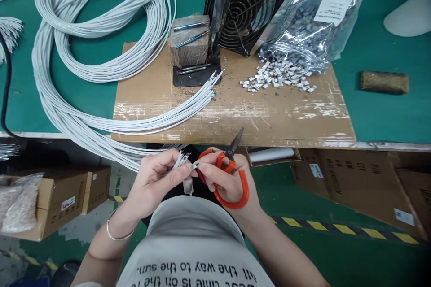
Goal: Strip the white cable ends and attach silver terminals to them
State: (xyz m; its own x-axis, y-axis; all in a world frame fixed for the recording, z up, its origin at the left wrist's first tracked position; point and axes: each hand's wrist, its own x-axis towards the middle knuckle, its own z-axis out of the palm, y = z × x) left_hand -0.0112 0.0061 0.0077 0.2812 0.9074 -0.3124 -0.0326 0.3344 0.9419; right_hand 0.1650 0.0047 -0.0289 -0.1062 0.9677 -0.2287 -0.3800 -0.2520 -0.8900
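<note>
While the bundle of white wires is being carried across the green bench and down over its edge toward the lap, the wire ends are being gathered in the left hand, which is being held closed around them just below the bench edge. The right hand is being curled shut through the orange handles of the scissors, whose blades appear to be together and are being pointed up and away, while its thumb and forefinger are being pressed to the tip of one wire. By the look of it, the ends are being sorted and picked at singly rather than cut. A cut from this grip is being judged to call for the chosen end to be drawn clear of the others and for the blades to be turned down toward it. On the cardboard sheet above, a pile of small white pieces is being spilled from a plastic bag beside a black fan.
</note>
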